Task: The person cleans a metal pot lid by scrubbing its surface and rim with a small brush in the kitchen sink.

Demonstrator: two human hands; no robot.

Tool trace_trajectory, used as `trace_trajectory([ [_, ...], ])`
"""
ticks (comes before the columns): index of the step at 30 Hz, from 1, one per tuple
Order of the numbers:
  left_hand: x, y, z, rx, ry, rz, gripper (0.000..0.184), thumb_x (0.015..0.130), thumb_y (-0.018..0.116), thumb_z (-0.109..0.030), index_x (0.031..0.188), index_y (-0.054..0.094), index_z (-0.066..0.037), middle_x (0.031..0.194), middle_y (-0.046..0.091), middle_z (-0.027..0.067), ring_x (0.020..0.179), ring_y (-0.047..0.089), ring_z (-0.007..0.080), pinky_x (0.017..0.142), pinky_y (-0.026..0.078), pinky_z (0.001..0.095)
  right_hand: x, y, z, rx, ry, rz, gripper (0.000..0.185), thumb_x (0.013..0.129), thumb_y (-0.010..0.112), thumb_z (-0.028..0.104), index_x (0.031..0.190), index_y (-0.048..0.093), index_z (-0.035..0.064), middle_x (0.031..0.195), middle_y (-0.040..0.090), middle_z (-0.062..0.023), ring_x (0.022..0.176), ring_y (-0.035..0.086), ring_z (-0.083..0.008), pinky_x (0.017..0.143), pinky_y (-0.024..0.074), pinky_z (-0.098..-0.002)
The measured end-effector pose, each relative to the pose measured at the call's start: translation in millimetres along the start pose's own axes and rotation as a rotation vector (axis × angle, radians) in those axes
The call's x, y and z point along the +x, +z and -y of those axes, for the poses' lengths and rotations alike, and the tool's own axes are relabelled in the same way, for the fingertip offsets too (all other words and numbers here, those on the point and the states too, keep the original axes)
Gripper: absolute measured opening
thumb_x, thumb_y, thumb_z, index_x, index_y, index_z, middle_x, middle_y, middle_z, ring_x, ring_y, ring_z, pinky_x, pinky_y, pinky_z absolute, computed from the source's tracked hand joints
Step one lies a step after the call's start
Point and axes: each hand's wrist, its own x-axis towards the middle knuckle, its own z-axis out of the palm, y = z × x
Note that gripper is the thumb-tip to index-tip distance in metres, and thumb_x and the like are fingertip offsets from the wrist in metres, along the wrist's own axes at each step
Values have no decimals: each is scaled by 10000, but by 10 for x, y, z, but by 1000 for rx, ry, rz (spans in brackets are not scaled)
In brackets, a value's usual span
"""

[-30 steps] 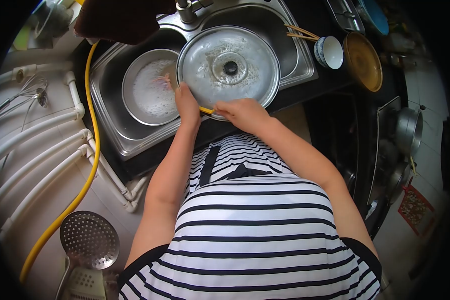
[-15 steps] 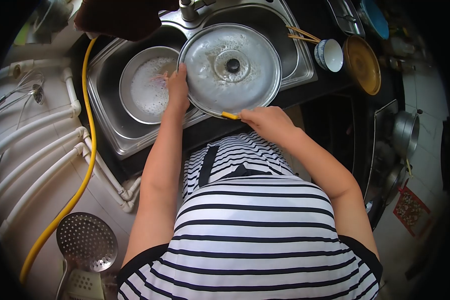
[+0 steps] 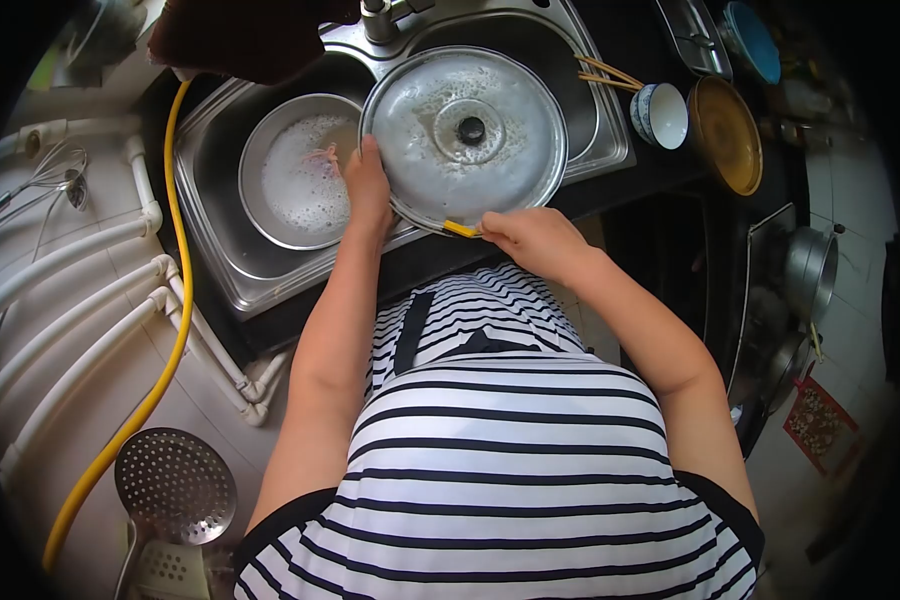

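Observation:
A round metal pot lid [image 3: 460, 180] with a black knob hangs over the sink's divider, its top face wet and spotted. My left hand [image 3: 368, 190] grips the lid's left rim, the fingers hidden beneath it. At the lid's lower edge, my right hand [image 3: 538, 240] pinches a small yellow tool [image 3: 460, 229] that touches the rim; its exact kind is not clear. Left of the lid, a metal basin [image 3: 255, 190] with foamy water stands in the left sink bowl. Something pink and stringy [image 3: 326, 154] lies in the foam.
The double steel sink [image 3: 255, 290] has a tap [image 3: 378, 22] at the back. On the right counter are chopsticks [image 3: 610, 72], stacked patterned bowls [image 3: 660, 115], and a brown plate [image 3: 725, 135]. A yellow hose [image 3: 175, 340] runs down the left, near a perforated skimmer [image 3: 175, 485].
The lid has shifted slightly right, with my left hand moving down and right along with it. My right hand stays at the lower rim with the yellow tool.

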Motion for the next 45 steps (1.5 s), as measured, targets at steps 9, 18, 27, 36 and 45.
trace_trajectory([
  [9,14,7,-15,70,1,-18,433,1054,424,-330,1062,619,57,928,639,81,831,564,147,777,464,306,350,320,132,149,-81,-206,141,939,555,263,968,615,140,772,665,-133,746,646,-371,644,487,-486],
  [18,-57,66,-87,66,37,-27,420,1050,434,-326,1023,619,50,901,628,69,818,553,138,764,460,309,289,291,85,119,-36,-74,132,949,540,256,962,610,146,786,657,-143,767,639,-376,652,481,-492],
  [27,25,-7,42,40,32,-18,431,1047,438,-334,991,629,48,879,627,65,805,547,136,751,454,308,86,-41,-15,30,-76,6,127,927,551,250,967,601,140,758,653,-142,729,638,-383,638,482,-502],
  [36,-69,28,-60,177,81,-39,436,1049,432,-333,988,637,47,879,634,65,799,549,132,745,453,303,415,482,157,118,-99,-276,104,918,553,225,965,605,148,758,661,-130,699,638,-365,614,486,-486],
  [45,-38,51,-18,102,55,-58,424,1045,441,-326,939,624,42,849,610,53,780,533,126,726,445,302,37,103,-1,-40,-44,-31,110,917,553,220,984,606,150,764,659,-136,728,646,-366,628,492,-483],
])
